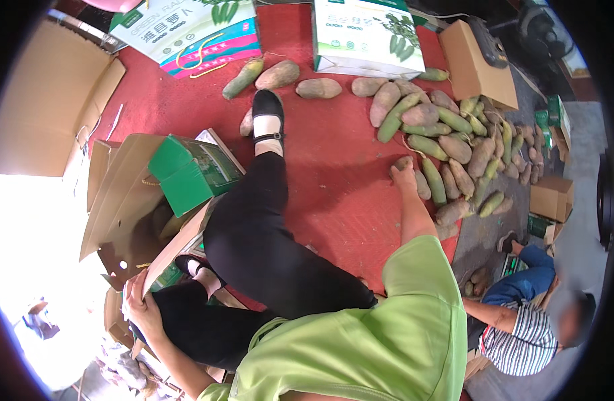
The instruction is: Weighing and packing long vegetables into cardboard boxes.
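Note:
My right hand (404, 178) reaches down to the red mat at the left edge of a pile of vegetables. Its fingers are closed round a brownish sweet potato (404, 162), of which only one end shows. Beside it lie long green radishes (434, 180) and more sweet potatoes (454, 150). My left hand (141, 309) rests by my knee, its fingers bent over the edge of a cardboard flap (176, 250). That flap belongs to an open carton (123, 227) on my left, whose inside is mostly in shadow.
A green box (186, 170) sits by the carton. White printed boxes (367, 40) stand at the far edge of the red mat (320, 167), near a few loose vegetables. A tan carton (477, 63) is beyond the pile. Another person (521, 334) in a striped shirt sits at the right.

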Demonstrator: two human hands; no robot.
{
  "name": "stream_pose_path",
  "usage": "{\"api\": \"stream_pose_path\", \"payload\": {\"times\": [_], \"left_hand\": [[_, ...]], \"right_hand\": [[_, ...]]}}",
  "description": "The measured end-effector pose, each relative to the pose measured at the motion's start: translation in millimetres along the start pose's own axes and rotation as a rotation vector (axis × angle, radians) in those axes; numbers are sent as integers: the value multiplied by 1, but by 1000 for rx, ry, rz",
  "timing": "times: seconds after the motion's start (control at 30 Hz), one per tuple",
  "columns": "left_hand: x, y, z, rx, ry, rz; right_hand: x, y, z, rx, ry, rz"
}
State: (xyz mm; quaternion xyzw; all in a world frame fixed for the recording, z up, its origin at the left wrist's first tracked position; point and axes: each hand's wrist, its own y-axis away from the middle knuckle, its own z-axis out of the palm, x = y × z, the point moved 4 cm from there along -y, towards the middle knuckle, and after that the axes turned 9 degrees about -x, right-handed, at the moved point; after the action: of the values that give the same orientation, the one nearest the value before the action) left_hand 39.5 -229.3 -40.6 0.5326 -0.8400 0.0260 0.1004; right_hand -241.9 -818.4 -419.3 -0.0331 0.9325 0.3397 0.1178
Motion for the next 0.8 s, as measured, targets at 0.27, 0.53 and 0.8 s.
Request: {"api": "stream_pose_path", "payload": {"times": [0.27, 0.53, 0.8], "left_hand": [[9, -6, -5, 25, -24, -3], [14, -17, -6, -3, 11, 22], [9, -4, -15, 12, -59, -7]], "right_hand": [[-15, 9, 5, 64, 115, 27], [13, -33, 25, 33, 32, -148], [-41, 10, 61, -197, 256, -187]]}}
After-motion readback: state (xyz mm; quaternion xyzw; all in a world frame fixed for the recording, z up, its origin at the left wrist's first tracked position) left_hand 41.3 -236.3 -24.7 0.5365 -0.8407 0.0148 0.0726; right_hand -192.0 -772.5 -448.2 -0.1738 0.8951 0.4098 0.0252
